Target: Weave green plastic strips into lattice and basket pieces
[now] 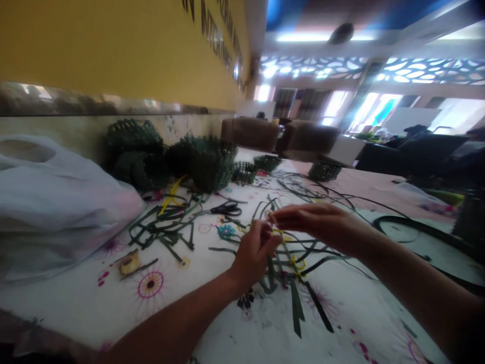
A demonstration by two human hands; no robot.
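Yellow wall (125,45): runs along the left side, with dark raised lettering toward its far end.
Table (212,328): spreads under everything in reach, its white cover printed with pink, blue and black flowers.
Plastic bag (64,202): white, full, at the table's left edge.
Woven baskets (212,167): dark green, grouped by the wall, smaller ones farther along the table.
Black coil (428,227): lies on the right, beyond the right forearm.
Worked strips (296,306): dark green, fanned out and crossing on the table, under and around both hands.
Loose strips (166,233): a tangled green heap left of the hands.
Right hand (310,220): reaches in palm down, fingers fairly straight and close together, tips meeting the left fingers.
Left hand (255,250): fingers curled in, a narrow grip; blur hides whether either hand pinches a strip, so I cannot tell.
Scissors (227,208): dark handles, between heap and hands.
Tan piece (129,264): small, near the bag.
Yellow tie (299,264): among the worked strips, below the right wrist.
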